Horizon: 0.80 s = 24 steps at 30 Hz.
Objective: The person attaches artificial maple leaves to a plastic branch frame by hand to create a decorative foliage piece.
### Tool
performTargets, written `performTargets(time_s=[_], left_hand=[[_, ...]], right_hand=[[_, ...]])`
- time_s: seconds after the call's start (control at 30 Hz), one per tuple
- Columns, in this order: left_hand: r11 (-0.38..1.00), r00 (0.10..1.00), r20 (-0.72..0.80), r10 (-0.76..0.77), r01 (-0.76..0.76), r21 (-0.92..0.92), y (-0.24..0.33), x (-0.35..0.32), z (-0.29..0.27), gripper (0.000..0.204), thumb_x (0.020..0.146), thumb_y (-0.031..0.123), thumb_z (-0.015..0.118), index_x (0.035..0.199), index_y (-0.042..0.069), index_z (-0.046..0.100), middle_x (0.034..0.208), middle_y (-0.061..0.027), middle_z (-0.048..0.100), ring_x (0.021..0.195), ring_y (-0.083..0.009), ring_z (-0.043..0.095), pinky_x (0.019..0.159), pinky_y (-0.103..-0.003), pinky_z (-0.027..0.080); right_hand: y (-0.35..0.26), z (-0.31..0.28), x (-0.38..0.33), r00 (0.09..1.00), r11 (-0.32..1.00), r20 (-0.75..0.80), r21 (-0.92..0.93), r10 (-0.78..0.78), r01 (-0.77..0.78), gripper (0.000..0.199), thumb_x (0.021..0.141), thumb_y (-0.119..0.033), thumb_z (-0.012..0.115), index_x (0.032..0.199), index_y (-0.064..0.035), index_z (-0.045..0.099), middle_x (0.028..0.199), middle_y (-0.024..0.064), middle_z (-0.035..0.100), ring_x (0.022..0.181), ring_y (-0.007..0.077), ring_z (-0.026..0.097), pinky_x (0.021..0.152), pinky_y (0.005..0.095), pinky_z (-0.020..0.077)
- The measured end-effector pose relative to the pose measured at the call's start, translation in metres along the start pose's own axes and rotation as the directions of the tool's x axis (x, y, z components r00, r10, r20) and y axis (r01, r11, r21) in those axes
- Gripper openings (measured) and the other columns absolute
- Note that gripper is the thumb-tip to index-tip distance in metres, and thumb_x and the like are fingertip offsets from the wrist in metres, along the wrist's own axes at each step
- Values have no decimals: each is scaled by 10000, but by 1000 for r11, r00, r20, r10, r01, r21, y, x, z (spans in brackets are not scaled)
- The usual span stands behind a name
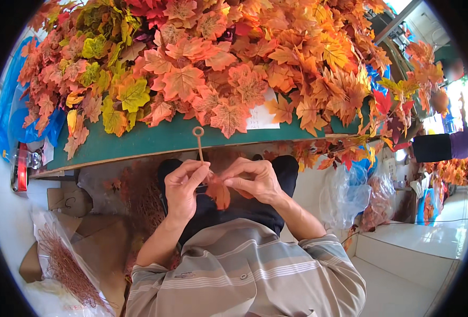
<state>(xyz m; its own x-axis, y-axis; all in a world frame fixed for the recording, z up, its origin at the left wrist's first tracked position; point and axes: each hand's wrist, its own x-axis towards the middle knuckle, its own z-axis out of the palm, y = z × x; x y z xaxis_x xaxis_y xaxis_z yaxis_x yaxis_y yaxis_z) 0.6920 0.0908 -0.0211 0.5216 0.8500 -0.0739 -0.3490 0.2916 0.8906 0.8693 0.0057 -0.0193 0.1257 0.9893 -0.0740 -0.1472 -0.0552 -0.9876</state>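
My left hand (pixel 184 187) pinches a thin brown stem (pixel 200 150), whose upper end curls into a round loop above the table's front edge. Just below the fingertips hangs an orange-brown artificial leaf (pixel 219 195), over my lap. My right hand (pixel 255 179) comes in from the other side, thumb and fingers closed on the leaf's upper edge. How stem and leaf meet is hidden between the fingertips. Beyond both hands, a large heap of artificial maple leaves (pixel 234 84) in orange, red and yellow-green covers the table.
The green tabletop (pixel 123 138) ends in a wooden edge just past my hands. A plastic bag of reddish-brown stems (pixel 67 264) lies at lower left. Clear plastic bags (pixel 345 190) hang at right, near a white ledge (pixel 403 264). A paper sheet (pixel 263 117) lies under the leaves.
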Motion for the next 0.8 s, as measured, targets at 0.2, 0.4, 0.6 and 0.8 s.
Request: performTargets(time_s=[0.2, 0.4, 0.6, 0.8], left_hand=[[985, 996, 62, 62, -71, 156, -4, -5, 4, 119, 830, -59, 642, 939, -41, 684, 944, -105, 640, 779, -130, 622, 700, -223, 519], [974, 991, 99, 85, -104, 203, -5, -10, 6, 134, 817, -79, 648, 939, -37, 686, 936, -94, 639, 803, -120, 620, 717, -206, 506], [977, 993, 98, 72, -90, 195, -7, -11, 4, 137, 823, -76, 639, 946, -35, 684, 924, -87, 619, 813, -124, 604, 744, -216, 489], [986, 995, 95, 31, -46, 159, -10, -14, 3, 130, 835, -65, 628, 952, -38, 679, 938, -86, 589, 807, -136, 600, 763, -235, 493]], right_hand=[[-3, 7, 2, 983, 963, 29, -196, -181, 183, 92, 768, -55, 748, 827, 1, 706, 712, 58, 614, 610, 115, 543, 567, 267, 421], [2, 7, 2, 955, 929, 20, -228, -295, 291, 80, 749, -45, 752, 797, -5, 702, 688, 59, 638, 673, 148, 555, 652, 290, 424], [3, 7, -1, 961, 939, 27, -204, -276, 276, 74, 748, -40, 751, 792, -4, 703, 681, 55, 644, 665, 142, 543, 671, 288, 414], [5, 9, -5, 976, 962, 12, -169, -217, 215, 69, 754, -38, 748, 791, -3, 702, 678, 57, 640, 670, 140, 536, 654, 285, 417]])
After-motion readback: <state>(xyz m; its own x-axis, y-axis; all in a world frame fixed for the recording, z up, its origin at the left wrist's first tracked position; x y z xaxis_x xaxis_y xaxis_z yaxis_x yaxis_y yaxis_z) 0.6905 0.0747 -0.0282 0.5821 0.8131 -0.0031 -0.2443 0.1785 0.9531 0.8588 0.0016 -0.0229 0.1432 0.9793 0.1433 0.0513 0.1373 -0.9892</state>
